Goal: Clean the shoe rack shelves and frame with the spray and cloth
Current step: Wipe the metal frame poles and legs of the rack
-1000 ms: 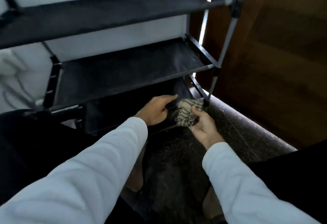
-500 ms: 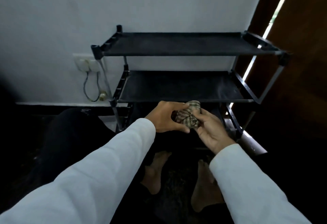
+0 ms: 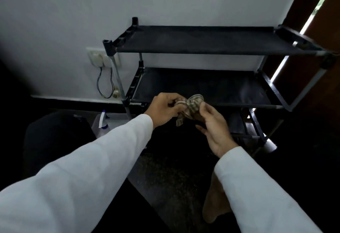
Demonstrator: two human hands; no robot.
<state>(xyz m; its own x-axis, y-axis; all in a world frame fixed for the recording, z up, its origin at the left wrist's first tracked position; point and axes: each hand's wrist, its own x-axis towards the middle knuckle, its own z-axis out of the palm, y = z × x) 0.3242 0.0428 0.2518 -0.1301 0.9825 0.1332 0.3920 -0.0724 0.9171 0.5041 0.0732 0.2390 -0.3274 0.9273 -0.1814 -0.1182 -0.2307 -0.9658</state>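
Whereas a second ago the hands were down at the right front corner of the bottom shelf (image 3: 237,125), with only the right one holding the cloth, both have now come up and drawn together in front of the middle shelf (image 3: 202,85) of the shoe rack (image 3: 117,78). The striped cloth (image 3: 192,102) sits bunched between them, in the air and clear of any shelf or bar. The left hand (image 3: 163,109) pinches its left side with curled fingers and thumb. The right hand (image 3: 213,122) holds the other side from below, thumb on the fabric and palm turned up, while a loose tail hangs down between the two. The view has also lifted, so the top shelf (image 3: 202,39) and the whole frame now show.

This reads as a pause in the wiping: the cloth is probably being regathered or turned to a fresh face before the next surface. The spray bottle (image 3: 103,120) stands on the floor (image 3: 165,173) to the left, near the rack's left front post and below the wall socket (image 3: 97,57), and neither hand touches it. If more spray is wanted, the left hand would need to let go of the cloth first
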